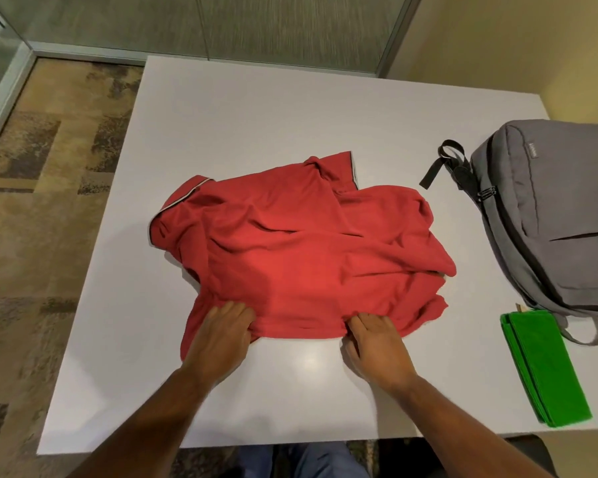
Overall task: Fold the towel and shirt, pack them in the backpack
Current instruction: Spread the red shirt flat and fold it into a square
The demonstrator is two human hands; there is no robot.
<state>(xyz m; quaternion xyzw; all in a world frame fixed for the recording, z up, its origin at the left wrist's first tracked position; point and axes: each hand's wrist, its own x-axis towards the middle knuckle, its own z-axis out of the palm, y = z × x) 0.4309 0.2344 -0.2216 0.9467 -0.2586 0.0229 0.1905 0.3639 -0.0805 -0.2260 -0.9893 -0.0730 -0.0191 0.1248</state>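
A red shirt (301, 243) with dark and white trim lies crumpled in the middle of the white table (256, 108). My left hand (221, 334) grips the shirt's near hem at the left, fingers tucked into the fabric. My right hand (373, 343) grips the near hem to the right of it. A green towel (542, 367) lies folded flat near the table's front right edge. The grey backpack (546, 215) lies flat at the right, zipped shut as far as I can see, just beyond the towel.
The backpack's black strap loop (446, 160) sticks out to its left on the table. Patterned carpet (32, 201) lies left of the table, and a glass wall with a metal frame (394, 32) stands beyond its far edge.
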